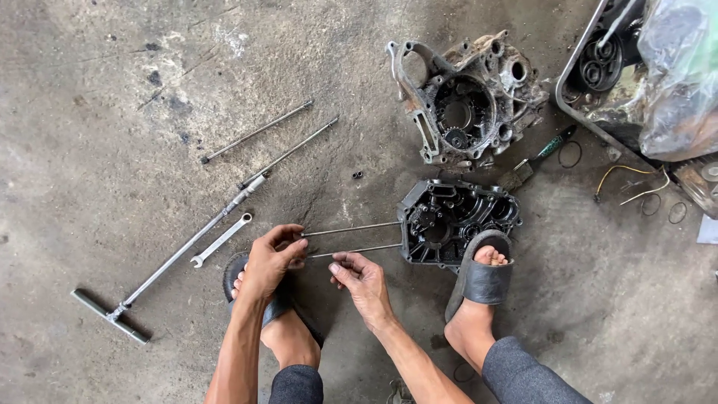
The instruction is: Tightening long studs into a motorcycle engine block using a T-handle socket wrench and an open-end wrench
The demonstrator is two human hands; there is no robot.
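Black cast-metal engine case half lies on the concrete floor, pinned under the right sandalled foot, likely to steady it. Two long thin steel stud rods project leftward from it. Left hand: fingers pinched on upper rod's end. Right hand: fingers pinched on lower rod, wrist bent inward.

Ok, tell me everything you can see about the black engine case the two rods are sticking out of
The black engine case is a dark cast-metal housing, roughly rectangular, lying flat on the concrete floor with its open side up, showing ribs, round bores and small parts inside. Two thin metal rods stick out of its left edge, nearly parallel. The left hand pinches the upper rod's end, the right hand the lower one's. A sandalled foot rests on its lower edge. A grey, dirtier case lies just above it.
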